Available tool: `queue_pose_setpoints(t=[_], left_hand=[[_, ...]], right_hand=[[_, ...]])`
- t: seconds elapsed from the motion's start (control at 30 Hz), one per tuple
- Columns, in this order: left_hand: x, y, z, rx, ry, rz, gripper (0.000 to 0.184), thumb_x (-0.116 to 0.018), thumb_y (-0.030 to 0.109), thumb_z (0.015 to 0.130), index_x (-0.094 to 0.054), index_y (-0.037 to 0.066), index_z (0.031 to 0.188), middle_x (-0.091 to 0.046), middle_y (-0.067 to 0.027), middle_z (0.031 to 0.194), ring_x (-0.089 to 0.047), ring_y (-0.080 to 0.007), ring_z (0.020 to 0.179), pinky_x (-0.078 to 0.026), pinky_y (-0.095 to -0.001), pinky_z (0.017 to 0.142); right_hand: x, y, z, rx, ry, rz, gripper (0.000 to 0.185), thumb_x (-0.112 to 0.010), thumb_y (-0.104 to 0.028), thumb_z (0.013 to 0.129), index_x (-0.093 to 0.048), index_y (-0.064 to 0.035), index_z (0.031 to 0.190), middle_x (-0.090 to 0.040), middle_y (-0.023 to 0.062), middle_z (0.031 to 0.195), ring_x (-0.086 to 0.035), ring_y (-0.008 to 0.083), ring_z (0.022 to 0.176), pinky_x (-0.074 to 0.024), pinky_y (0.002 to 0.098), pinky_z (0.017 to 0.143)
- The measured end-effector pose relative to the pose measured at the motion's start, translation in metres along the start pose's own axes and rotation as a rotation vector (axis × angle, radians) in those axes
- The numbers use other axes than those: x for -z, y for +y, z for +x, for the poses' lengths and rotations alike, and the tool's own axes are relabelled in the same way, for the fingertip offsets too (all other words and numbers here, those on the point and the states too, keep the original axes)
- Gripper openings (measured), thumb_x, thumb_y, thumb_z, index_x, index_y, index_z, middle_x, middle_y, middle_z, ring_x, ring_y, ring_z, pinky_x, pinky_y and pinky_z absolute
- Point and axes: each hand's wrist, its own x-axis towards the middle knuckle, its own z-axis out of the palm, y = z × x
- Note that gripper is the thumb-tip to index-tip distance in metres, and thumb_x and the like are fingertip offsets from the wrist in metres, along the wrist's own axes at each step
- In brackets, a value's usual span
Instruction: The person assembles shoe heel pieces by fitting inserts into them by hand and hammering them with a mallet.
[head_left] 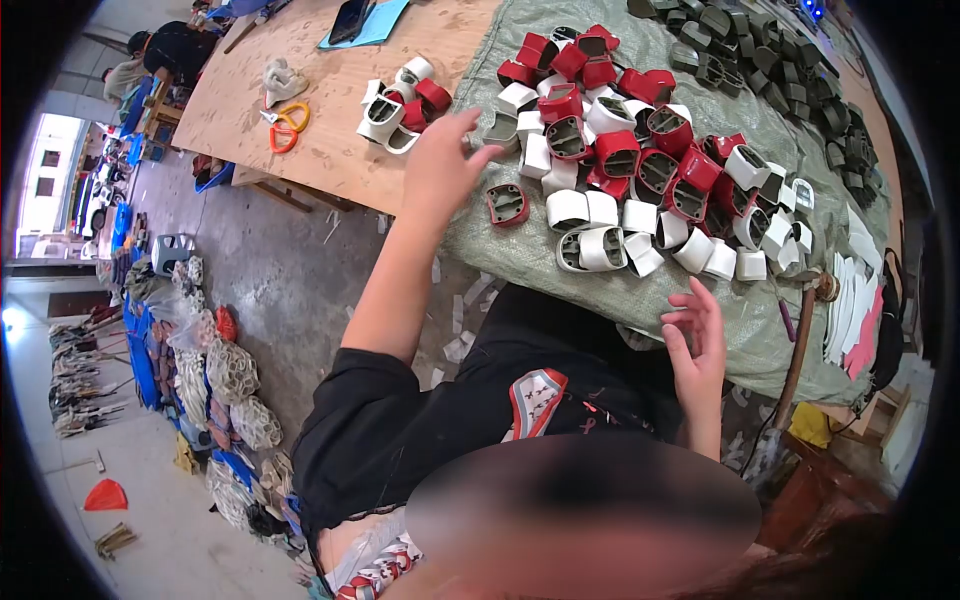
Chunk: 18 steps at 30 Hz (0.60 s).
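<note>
My left hand [447, 160] is over the wooden table's edge, its fingers and thumb apart and nothing in it. Just beyond it lies a small group of white and red hollow pieces [383, 112]. To its right, a large pile of red [616, 153] and white [567, 209] hollow pieces lies on a green woven sheet [480, 240]. A single red piece [508, 205] sits apart, near my left wrist. My right hand [697, 335] hovers near the sheet's front edge, below the white pieces, with its fingers loosely bent, apart and empty.
Orange-handled scissors [286, 127], a phone [349, 20] and blue paper [385, 22] lie on the wooden table [225, 100]. Dark pieces [790, 75] cover the sheet's far right. A wooden stick [797, 355] leans at the right edge. Filled bags [232, 372] stand left; people [180, 50] are behind.
</note>
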Motion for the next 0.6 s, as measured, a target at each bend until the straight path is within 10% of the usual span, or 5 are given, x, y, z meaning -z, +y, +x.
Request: queue_pose_setpoints(t=[0.3,0.5,0.6], left_hand=[[0.013,0.000,0.014,-0.040,-0.018,0.072,0.049,-0.082,0.019,0.081,-0.067,0.000,0.123,-0.070,-0.0128,0.101,-0.069,-0.0244,0.082,-0.055,-0.0334,0.076],[0.030,0.045,-0.015,0.115,-0.015,-0.788,0.033,-0.077,0.009,0.088,-0.068,0.002,0.119,-0.070,-0.0042,0.103,-0.067,-0.0122,0.085,-0.054,-0.0258,0.073],[-0.001,0.106,-0.055,0.287,-0.464,-1.135,0.031,-0.074,0.006,0.091,-0.064,0.004,0.121,-0.070,-0.0030,0.105,-0.066,-0.0099,0.089,-0.054,-0.0249,0.075]], right_hand=[[0.006,0.001,-0.009,-0.030,-0.022,0.033,0.059,-0.065,-0.004,0.095,-0.042,-0.0031,0.150,-0.060,0.0095,0.123,-0.060,0.0138,0.102,-0.0472,0.0293,0.096],[0.006,0.004,-0.004,-0.028,0.027,0.106,0.061,-0.067,-0.006,0.095,-0.041,-0.0022,0.150,-0.060,0.0097,0.124,-0.060,0.0158,0.102,-0.0472,0.0295,0.097],[-0.012,-0.008,0.004,0.364,0.144,0.205,0.061,-0.074,-0.007,0.090,-0.048,-0.0018,0.145,-0.062,0.0122,0.124,-0.062,0.0200,0.104,-0.0504,0.0330,0.093]])
